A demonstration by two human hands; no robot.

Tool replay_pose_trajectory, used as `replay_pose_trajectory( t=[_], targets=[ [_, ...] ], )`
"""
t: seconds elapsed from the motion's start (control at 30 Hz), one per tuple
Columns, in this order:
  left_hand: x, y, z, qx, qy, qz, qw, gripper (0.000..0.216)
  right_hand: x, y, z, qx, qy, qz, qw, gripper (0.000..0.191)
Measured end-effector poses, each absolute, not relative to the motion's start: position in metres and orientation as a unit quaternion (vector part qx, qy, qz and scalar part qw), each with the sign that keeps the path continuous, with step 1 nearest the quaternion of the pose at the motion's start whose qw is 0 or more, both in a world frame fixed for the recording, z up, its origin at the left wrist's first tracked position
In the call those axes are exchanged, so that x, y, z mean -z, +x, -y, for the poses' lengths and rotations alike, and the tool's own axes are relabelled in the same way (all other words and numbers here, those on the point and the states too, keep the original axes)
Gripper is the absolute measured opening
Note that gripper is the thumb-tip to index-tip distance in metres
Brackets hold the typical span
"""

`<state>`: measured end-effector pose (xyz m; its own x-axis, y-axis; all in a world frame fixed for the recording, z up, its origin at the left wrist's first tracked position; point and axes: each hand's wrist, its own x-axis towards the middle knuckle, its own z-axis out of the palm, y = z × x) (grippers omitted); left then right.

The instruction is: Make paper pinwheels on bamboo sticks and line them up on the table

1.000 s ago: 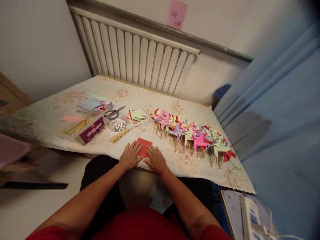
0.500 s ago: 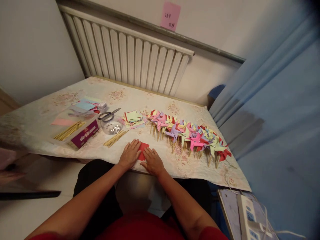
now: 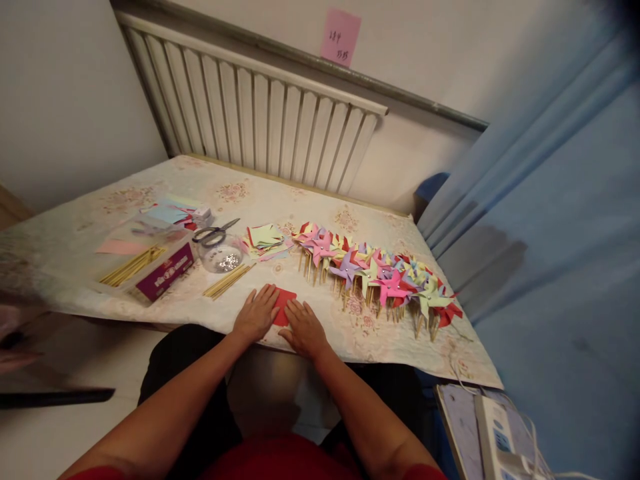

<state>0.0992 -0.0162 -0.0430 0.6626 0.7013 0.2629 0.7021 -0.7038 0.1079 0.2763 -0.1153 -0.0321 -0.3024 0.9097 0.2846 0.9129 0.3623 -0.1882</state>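
A small sheet of red paper (image 3: 283, 307) lies on the flowered tablecloth near the front edge. My left hand (image 3: 257, 313) rests flat on its left side, fingers stretched out. On its right side lies my right hand (image 3: 304, 327), also flat and open, its fingertips on the paper. Just left of my hands is a bundle of thin wooden sticks (image 3: 227, 281). Beyond it stands a clear round dish (image 3: 213, 259) with small shiny pieces. A stack of cut paper squares (image 3: 265, 237) sits farther back. To the right are several paper pinwheels (image 3: 345, 267) on sticks.
Scissors (image 3: 216, 233) lie behind the dish. A clear box with a purple label (image 3: 165, 272) holds more sticks at left, with coloured paper (image 3: 167, 212) behind. A radiator (image 3: 260, 113) lines the wall; a power strip (image 3: 495, 433) sits lower right of the table (image 3: 320, 200).
Both hands stay flat on the red paper with hardly any movement. The whole view has shifted slightly.
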Motion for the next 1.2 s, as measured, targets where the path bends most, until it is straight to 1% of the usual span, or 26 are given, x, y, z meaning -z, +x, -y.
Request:
replay_pose_trajectory(
  t=[0.6,0.8,1.2],
  targets=[
    [0.0349,0.1014,0.0191,0.139,-0.908,0.396,-0.003,0.053,0.0366,0.2775,0.1143,0.011,-0.564,0.804,0.185,0.065],
    [0.0395,0.1008,0.0168,0.148,-0.907,0.393,0.010,0.053,0.0366,0.2773,0.1143,0.014,-0.566,0.803,0.185,0.065],
    [0.0384,0.1008,0.0176,0.143,-0.909,0.392,0.004,0.054,0.0368,0.2775,0.1151,0.014,-0.566,0.801,0.193,0.065]
  ],
)
